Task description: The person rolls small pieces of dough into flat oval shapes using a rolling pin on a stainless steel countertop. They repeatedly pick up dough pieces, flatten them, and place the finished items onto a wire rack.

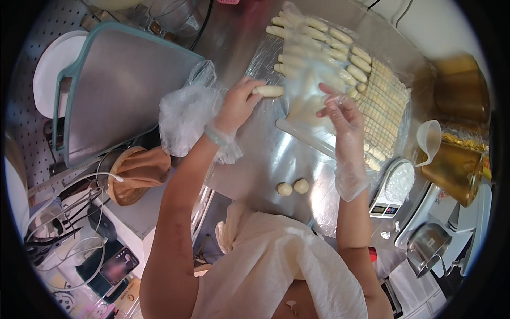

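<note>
My left hand has a short roll of pale dough by its end, just above the steel worktop. Clear plastic shows at that wrist under a pale band. In a clear disposable glove, my right hand pinches what looks like the edge of a clear plastic sheet; the sheet is blurred. Rows of dough rolls lie under and beside the sheet. Right of them is a grid of small dough pieces. A white rolling pin rests left of my right forearm. Two dough balls sit nearer me.
A crumpled clear plastic bag and a teal-rimmed cutting board stand at left. At right are a digital kitchen scale, a white ladle, amber containers and a steel bowl. A cloth strainer hangs at lower left.
</note>
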A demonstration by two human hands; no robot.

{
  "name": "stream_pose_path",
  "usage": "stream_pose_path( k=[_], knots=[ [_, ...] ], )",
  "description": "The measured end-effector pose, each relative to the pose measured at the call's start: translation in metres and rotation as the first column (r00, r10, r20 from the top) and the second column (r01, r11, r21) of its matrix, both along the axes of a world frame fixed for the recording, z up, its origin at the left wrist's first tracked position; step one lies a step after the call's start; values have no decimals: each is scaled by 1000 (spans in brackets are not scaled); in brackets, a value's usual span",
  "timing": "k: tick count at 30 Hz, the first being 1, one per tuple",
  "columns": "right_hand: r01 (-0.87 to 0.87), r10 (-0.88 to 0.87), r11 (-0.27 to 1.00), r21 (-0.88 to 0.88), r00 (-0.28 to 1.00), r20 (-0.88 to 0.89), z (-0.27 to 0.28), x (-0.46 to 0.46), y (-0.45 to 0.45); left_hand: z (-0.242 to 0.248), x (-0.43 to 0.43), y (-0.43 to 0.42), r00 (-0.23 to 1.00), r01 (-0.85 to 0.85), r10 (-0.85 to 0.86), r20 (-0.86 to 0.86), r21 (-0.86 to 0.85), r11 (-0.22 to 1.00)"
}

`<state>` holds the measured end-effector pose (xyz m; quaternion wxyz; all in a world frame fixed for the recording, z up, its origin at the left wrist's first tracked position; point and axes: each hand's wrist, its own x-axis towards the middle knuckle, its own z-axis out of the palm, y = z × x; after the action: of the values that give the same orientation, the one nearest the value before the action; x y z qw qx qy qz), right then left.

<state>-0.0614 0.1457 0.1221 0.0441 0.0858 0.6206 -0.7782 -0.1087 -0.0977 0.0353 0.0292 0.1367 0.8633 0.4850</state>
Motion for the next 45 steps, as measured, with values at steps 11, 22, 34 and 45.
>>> stream_pose_path(
  k=[11, 22, 34, 45],
  knots=[
    [-296, 298, 954, 46, 952, -70, -48, -35, -111, -19, -61, -39, 887, -19, -171, 428, 405, 914],
    [-498, 584, 593, 633, 807, 88, -57, -82, -129, -22, -106, -35, 909, -295, 349, 229, -241, 925],
    [236, 686, 61, 970, 696, -212, -129, -257, -70, -22, -125, -39, 891, -386, 455, -2, -531, 754],
    [-347, 340, 781, 520, 934, 111, -124, -310, -30, -52, -155, 7, 962, -16, -64, -266, -287, 958]
  ],
)
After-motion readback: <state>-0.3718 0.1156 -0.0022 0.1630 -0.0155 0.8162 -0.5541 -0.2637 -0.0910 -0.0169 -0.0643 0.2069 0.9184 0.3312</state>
